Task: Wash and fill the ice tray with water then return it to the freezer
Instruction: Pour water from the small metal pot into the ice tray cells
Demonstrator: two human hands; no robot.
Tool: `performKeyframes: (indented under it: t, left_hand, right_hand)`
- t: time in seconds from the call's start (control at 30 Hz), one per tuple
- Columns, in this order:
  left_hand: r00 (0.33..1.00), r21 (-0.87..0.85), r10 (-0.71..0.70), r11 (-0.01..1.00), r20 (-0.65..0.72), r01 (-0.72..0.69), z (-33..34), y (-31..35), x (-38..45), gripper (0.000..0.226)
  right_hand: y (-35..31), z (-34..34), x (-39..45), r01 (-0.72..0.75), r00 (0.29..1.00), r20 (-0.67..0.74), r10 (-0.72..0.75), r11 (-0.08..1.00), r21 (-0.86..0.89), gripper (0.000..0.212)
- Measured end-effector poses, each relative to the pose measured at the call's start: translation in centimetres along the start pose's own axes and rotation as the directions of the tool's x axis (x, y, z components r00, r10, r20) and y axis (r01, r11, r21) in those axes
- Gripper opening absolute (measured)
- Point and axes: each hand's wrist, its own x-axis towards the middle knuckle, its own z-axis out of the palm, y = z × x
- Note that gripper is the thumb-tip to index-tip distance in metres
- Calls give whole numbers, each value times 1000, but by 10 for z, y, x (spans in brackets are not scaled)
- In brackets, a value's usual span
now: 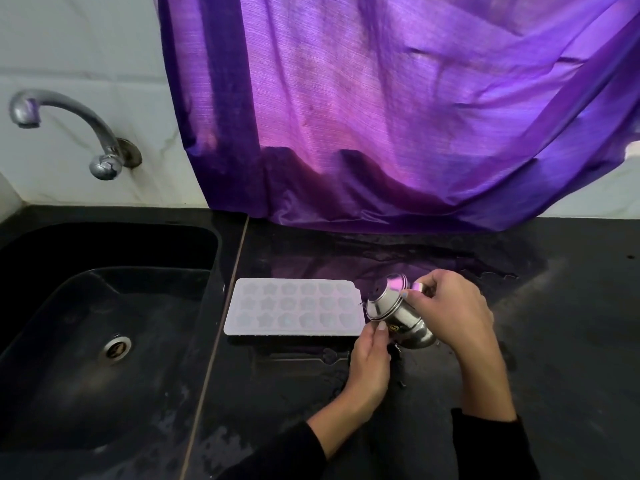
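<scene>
Nearest me I count two hands, both in dark sleeves. My left hand (369,358) has its fingers curled against the underside of one steel vessel (398,315), thumb at its rim. My right hand (450,306) grips the same vessel from above, fingers closed round its handle, holding it tilted with the mouth toward the tray. One ice tray (293,306) lies flat on the black counter (554,341), just left of the vessel; I count three rows of six moulds. One sink (104,306) sits left of the tray. Beyond: one tap (69,129), one purple curtain (398,109).
</scene>
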Motion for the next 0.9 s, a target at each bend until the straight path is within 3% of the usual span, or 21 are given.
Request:
performKeyframes:
  t: [0.4,0.9]
  left_hand:
    - [995,51,100,994,10,-101,-13,11,-7,27]
    - [999,22,24,999,31,-25,-33,15,-11,26]
  right_hand:
    - [9,-3,6,-14,999,-29,20,977,213,16]
    - [-17,14,-2,16,1000,-27,-14,997,77,20]
